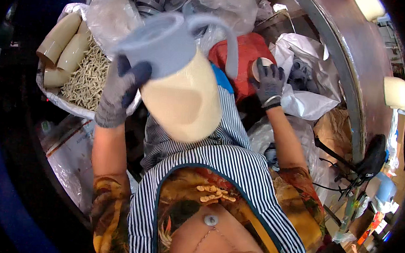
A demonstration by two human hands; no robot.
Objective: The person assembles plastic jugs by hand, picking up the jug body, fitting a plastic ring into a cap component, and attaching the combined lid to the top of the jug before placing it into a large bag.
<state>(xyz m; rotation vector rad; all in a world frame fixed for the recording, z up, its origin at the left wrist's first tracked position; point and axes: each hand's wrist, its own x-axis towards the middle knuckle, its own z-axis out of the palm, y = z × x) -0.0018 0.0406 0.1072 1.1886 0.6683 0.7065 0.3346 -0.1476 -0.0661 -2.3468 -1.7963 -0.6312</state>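
Observation:
My left hand (118, 90), in a grey glove with dark fingers, grips a large plastic jug (185, 102) by its grey-blue upper part. The jug has a cream body and a long curved grey handle (233, 49); it is tilted over my lap, slightly blurred. My right hand (270, 86), gloved the same way, has its fingers bent over a small round cream piece (255, 69) at the edge of a red bag (243, 47). Part of that piece is hidden under the fingers.
On the left, a lined container holds cream cylindrical shells (74, 51) and many small beige pegs (86, 80). Grey ring-shaped parts (176, 0) lie in clear plastic at the back. A white bag (324, 104) with grey parts and a curved metal table edge (344, 47) are right.

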